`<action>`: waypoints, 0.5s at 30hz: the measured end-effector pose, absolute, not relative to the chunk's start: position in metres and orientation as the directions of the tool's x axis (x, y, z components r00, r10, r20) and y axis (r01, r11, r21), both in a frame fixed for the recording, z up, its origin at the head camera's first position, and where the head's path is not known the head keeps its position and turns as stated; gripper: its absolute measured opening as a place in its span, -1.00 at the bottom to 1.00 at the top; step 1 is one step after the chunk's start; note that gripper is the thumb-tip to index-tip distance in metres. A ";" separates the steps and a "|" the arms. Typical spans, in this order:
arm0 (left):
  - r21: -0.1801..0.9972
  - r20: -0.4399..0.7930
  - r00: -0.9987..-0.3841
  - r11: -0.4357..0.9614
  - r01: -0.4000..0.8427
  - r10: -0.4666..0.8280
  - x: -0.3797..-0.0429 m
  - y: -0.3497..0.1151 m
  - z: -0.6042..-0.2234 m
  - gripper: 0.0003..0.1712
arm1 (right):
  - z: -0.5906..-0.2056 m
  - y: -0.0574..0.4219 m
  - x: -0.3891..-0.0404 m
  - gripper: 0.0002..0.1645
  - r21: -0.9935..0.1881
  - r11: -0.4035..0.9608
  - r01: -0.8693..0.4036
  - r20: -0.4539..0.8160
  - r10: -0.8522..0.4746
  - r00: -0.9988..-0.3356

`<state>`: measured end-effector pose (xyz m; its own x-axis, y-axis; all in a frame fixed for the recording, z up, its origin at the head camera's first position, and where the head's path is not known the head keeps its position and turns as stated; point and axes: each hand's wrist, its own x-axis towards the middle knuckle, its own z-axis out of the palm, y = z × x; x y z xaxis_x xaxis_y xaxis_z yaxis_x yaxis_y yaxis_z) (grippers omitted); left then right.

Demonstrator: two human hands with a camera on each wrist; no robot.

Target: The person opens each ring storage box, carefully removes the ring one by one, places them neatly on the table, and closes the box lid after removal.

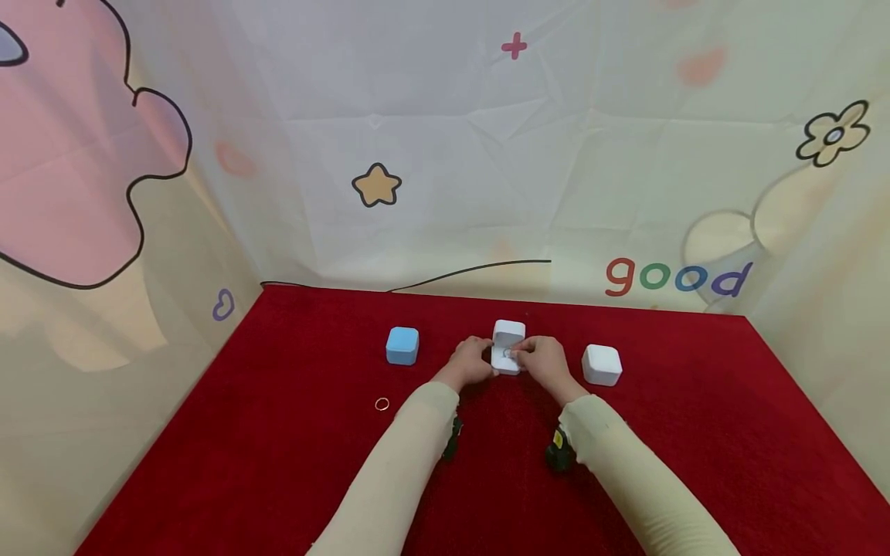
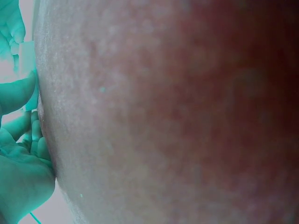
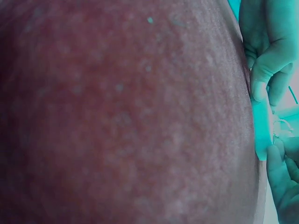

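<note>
Upright on the red cloth, a white ring box has its lid raised, opening toward me. My left hand grips its left side, the thumb lying along the front wall in the right wrist view. From the other side my right hand reaches over the base and pinches a ring at the box's insert. The fingertips cover part of the ring. In the left wrist view, the left hand and a bit of the box show at the left edge.
A closed light-blue box stands to the left. Nearer me lies a gold-coloured ring, close to the left sleeve. Right of my hands is another closed white box. A printed curtain rises behind the red cloth.
</note>
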<state>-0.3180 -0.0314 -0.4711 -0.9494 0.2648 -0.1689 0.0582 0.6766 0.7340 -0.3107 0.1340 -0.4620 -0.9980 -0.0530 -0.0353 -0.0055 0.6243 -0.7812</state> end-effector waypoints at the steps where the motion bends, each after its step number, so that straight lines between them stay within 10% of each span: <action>1: 0.734 -0.168 -0.950 0.677 0.058 0.264 -0.318 -0.032 -0.471 -0.30 | -0.462 0.134 -0.311 -0.75 -0.787 0.617 -0.004 -0.037 -0.053 -0.998; 15: 0.733 -0.173 -0.950 0.679 0.053 0.260 -0.316 -0.031 -0.469 -0.30 | -0.461 0.136 -0.312 -0.74 -0.827 0.561 0.043 -0.078 -0.039 -0.996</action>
<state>-0.3158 -0.0314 -0.4690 -0.9498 0.2605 -0.1731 0.0526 0.6786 0.7326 -0.3121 0.1359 -0.4613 -0.9962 -0.0391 -0.0782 0.0429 0.5612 -0.8266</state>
